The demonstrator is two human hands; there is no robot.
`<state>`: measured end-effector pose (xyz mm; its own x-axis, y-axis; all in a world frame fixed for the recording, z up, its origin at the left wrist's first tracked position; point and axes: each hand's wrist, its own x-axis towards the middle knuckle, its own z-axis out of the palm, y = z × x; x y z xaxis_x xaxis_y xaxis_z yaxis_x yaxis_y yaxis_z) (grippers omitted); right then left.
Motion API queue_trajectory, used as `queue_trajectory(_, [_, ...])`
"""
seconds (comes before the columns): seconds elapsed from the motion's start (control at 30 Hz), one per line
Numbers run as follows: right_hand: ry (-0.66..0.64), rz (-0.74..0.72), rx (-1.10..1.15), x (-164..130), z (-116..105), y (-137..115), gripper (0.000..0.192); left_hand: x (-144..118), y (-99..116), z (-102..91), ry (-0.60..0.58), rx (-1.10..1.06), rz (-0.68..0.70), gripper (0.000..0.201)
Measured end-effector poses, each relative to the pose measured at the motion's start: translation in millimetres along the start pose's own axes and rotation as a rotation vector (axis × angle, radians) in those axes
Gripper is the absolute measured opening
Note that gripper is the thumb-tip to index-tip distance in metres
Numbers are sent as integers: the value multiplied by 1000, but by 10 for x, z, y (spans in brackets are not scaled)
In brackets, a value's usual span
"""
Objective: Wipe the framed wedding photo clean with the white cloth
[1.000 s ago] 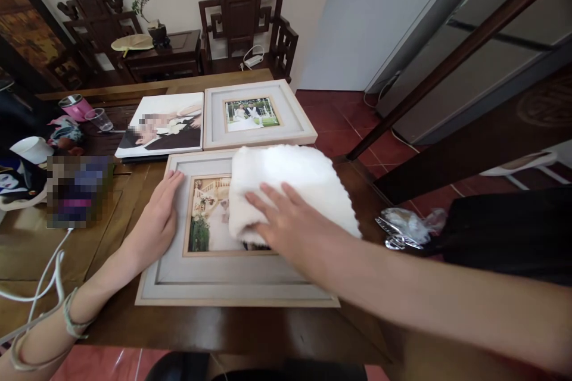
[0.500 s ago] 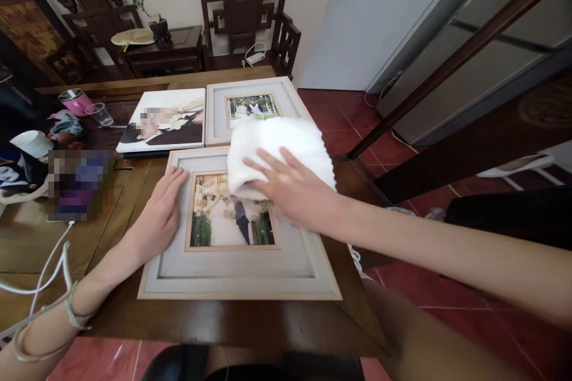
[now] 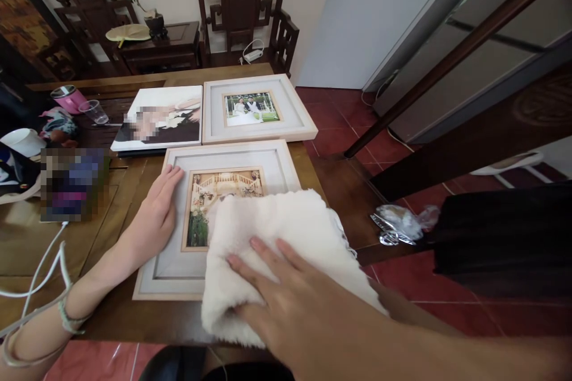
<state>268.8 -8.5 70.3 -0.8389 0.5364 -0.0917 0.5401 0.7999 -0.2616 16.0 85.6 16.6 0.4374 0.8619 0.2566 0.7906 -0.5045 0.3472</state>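
A framed photo (image 3: 201,190) lies flat on the wooden table in front of me, its pale frame partly covered by a folded white cloth (image 3: 277,220). My left hand (image 3: 154,214) rests on the frame's left edge with its fingers stretched out along the rim. On the lower right of the frame, my right hand (image 3: 295,292) presses on the cloth, fingers over it and thumb tucked into its fold. The cloth hides the right part of the photo and hangs over the frame's near edge.
Behind lie a second framed photo (image 3: 259,133) and a frameless photo panel (image 3: 156,146). A pink mug (image 3: 69,99), clear cup (image 3: 95,112), white cup (image 3: 24,141) and white cable (image 3: 62,262) are left. Dark wooden chairs (image 3: 243,6) stand behind; plastic wrapping (image 3: 397,223) lies right.
My right hand has slid the cloth toward me, from the frame's upper right to its near right corner. The second framed photo is now uncovered. My left hand stays on the edge.
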Motion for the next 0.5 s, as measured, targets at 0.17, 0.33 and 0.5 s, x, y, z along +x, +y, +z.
queue_trajectory(0.17, [8,166,-207,335,-36,695,60,-10,15,-26,-26,12,1,52])
queue_trajectory(0.33, [84,205,-378,528,-90,1048,57,-2,22,-22,-30,2,-13,51])
queue_trajectory(0.5, [-149,193,-135,352,-57,385,54,9,14,-1,-14,3,-18,50])
